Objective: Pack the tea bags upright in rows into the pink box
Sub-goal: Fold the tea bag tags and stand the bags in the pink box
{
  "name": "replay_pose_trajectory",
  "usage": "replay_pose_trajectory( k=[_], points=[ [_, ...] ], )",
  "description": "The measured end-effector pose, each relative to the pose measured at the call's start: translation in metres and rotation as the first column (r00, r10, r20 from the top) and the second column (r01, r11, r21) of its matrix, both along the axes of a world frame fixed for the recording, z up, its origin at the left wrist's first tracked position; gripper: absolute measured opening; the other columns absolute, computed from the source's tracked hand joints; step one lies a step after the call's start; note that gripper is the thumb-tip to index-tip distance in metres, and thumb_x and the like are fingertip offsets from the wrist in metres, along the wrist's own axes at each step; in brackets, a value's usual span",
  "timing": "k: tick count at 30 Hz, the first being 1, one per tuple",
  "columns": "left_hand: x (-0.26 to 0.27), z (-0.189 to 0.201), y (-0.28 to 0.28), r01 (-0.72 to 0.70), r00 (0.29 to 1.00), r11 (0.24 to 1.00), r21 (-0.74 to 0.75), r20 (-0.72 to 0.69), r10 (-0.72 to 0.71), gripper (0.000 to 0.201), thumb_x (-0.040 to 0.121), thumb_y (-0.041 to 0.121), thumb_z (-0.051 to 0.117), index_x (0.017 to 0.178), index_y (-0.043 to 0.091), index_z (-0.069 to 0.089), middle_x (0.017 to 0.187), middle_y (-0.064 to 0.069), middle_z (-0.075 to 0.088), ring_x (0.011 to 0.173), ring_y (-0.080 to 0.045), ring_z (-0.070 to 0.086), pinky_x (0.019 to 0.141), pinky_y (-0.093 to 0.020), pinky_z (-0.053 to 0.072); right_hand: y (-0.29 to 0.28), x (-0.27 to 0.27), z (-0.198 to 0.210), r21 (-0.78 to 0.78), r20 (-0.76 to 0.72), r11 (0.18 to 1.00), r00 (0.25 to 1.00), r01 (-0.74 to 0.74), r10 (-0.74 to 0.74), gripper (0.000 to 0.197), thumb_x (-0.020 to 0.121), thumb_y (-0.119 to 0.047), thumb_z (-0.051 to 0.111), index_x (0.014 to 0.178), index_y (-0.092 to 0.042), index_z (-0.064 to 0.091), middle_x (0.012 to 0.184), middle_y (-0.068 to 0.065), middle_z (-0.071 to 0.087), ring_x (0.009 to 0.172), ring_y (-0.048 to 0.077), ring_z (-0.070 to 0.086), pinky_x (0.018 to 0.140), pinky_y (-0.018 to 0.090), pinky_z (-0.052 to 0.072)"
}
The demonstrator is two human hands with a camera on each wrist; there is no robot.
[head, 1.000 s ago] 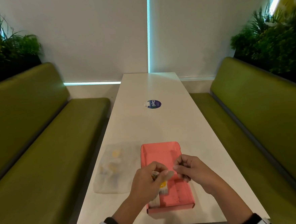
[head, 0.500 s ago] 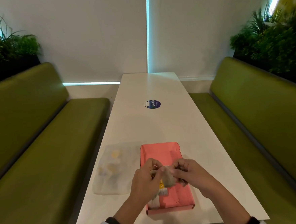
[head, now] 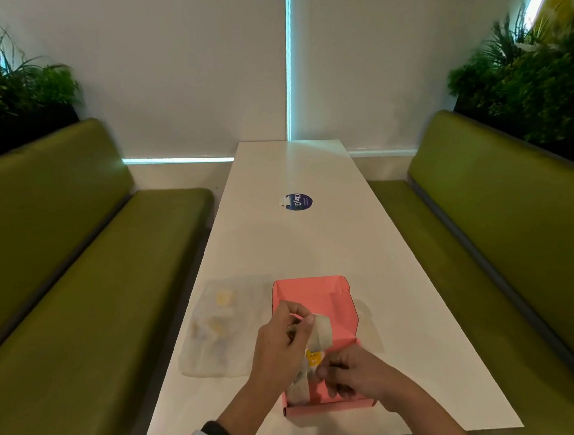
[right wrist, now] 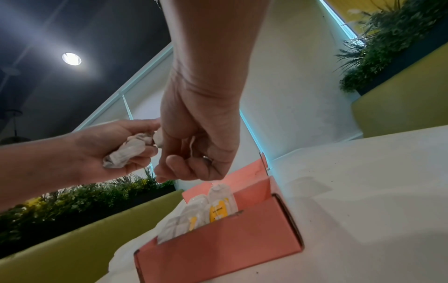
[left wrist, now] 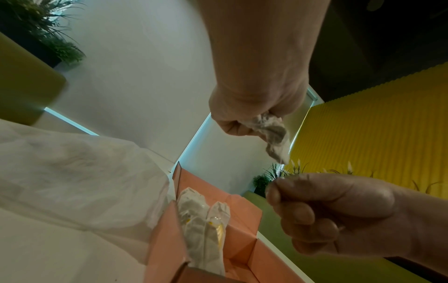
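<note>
Packed tea bags (right wrist: 208, 210): we have a few standing upright along the left wall of the pink box (head: 339, 302), at its near end, so that the row can grow away from us; the rest of the floor is bare.

Right hand (head: 351, 374): we hold it low over the near end of the box, knuckles up, fingers curled under with the thumb against the forefinger. It seems to pinch the thin string (right wrist: 192, 145) of the held bag, though the thread is too fine for us to be sure. We judge this keeps string and tag from tangling while the bag goes in.

Held tea bag (left wrist: 271, 132): crumpled and hanging above the box, not yet inside; it will probably want straightening before it can stand with the others.

Left hand (head: 281, 343): raised just beyond the right, above the left wall of the box, wrist bent, fingers and thumb closed round the top of the held tea bag so that its body hangs free.

Plastic bag (head: 219, 330): we keep it flat just to the left of the box, touching or nearly so, a short reach for the left hand; a few more tea bags show dimly through it.

Table (head: 297, 243): long and white, running away from us; a round blue sticker (head: 298, 202) lies well beyond the box.

Benches (head: 78, 266): green, on both sides of the table, with plants behind them.
</note>
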State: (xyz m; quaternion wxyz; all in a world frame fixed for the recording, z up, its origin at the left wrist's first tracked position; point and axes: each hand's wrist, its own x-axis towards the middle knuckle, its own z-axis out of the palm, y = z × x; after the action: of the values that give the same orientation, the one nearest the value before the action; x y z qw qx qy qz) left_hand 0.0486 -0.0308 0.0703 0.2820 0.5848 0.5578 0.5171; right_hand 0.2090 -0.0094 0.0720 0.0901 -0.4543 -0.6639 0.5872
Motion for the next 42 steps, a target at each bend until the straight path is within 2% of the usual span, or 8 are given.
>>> replay_pose_trajectory(
  k=[7,12,19,23,29,33,37,42],
  points=[
    [-0.003,-0.001,-0.002,0.095,0.990,0.992,-0.083,-0.095,-0.103,0.008,0.091,0.024,0.058,0.085,0.028,0.055,0.049,0.015,0.052,0.046,-0.002,0.046,0.051,-0.015,0.035,0.013,0.003,0.004,0.039,0.033,0.998,0.998,0.058,-0.059,0.018,0.093,-0.006,0.049,0.096,-0.006,0.067,0.061,-0.001,0.060,0.048,0.010,0.046,0.050,0.018,0.037],
    [-0.005,-0.004,-0.004,0.152,0.983,0.979,-0.138,-0.082,-0.164,0.008,0.089,0.027,0.061,0.082,0.028,0.057,0.058,0.002,0.060,0.050,-0.003,0.047,0.052,-0.017,0.037,0.022,0.007,0.018,0.068,-0.042,0.988,0.990,0.136,-0.133,0.015,0.093,-0.011,0.052,0.083,-0.010,0.063,0.061,-0.001,0.062,0.049,0.011,0.050,0.049,0.018,0.039],
    [-0.003,-0.007,-0.005,0.152,0.981,0.977,-0.147,-0.101,-0.167,0.006,0.088,0.029,0.062,0.085,0.026,0.058,0.057,0.010,0.056,0.045,-0.003,0.044,0.049,-0.019,0.035,0.020,0.004,0.028,0.027,-0.171,0.982,0.969,0.187,-0.180,0.021,0.093,-0.023,0.056,0.081,-0.006,0.061,0.067,0.006,0.062,0.051,0.013,0.057,0.051,0.020,0.042],
    [-0.004,-0.010,-0.005,0.138,0.984,0.980,-0.142,-0.089,-0.152,0.010,0.088,0.032,0.062,0.087,0.023,0.058,0.055,0.010,0.056,0.045,-0.003,0.045,0.048,-0.020,0.037,0.016,0.005,0.030,0.122,-0.168,0.979,0.975,0.164,-0.142,0.004,0.085,-0.008,0.067,0.083,-0.010,0.065,0.064,0.003,0.062,0.052,0.011,0.060,0.052,0.017,0.045],
    [-0.009,-0.014,-0.003,0.220,0.968,0.965,-0.143,-0.091,-0.235,0.033,0.074,0.045,0.073,0.099,0.024,0.066,0.099,0.018,0.062,0.082,0.000,0.061,0.069,-0.020,0.050,0.018,0.004,0.031,0.249,-0.132,0.953,0.980,0.176,-0.147,0.011,0.081,-0.003,0.069,0.078,-0.013,0.068,0.067,-0.004,0.065,0.062,0.009,0.059,0.060,0.019,0.050],
    [-0.010,-0.024,0.000,0.219,0.955,0.958,-0.188,-0.162,-0.250,0.048,0.067,0.058,0.059,0.082,0.014,0.071,0.082,0.008,0.064,0.073,-0.009,0.059,0.070,-0.034,0.049,0.018,0.003,0.031,0.358,-0.078,0.917,0.984,0.176,-0.158,0.015,0.077,-0.011,0.074,0.072,-0.024,0.068,0.074,-0.012,0.063,0.068,0.004,0.053,0.063,0.013,0.045],
    [-0.010,-0.032,0.002,0.192,0.949,0.960,-0.205,-0.209,-0.234,0.042,0.077,0.044,0.067,0.066,0.005,0.059,0.067,0.001,0.054,0.060,-0.011,0.048,0.060,-0.033,0.042,0.016,0.002,0.031,0.353,-0.047,0.925,0.990,0.142,-0.133,0.025,0.070,-0.015,0.080,0.082,-0.031,0.066,0.093,-0.010,0.063,0.072,0.004,0.051,0.061,0.008,0.044],
    [-0.009,-0.030,-0.001,0.189,0.954,0.956,-0.225,-0.187,-0.232,0.013,0.078,0.033,0.073,0.071,0.023,0.069,0.068,0.014,0.057,0.062,-0.002,0.052,0.063,-0.028,0.044,0.019,-0.002,0.021,0.406,0.001,0.908,0.993,0.106,-0.117,0.023,0.077,-0.012,0.074,0.068,-0.031,0.064,0.081,-0.008,0.062,0.070,0.005,0.052,0.060,0.009,0.043]
  ],
)
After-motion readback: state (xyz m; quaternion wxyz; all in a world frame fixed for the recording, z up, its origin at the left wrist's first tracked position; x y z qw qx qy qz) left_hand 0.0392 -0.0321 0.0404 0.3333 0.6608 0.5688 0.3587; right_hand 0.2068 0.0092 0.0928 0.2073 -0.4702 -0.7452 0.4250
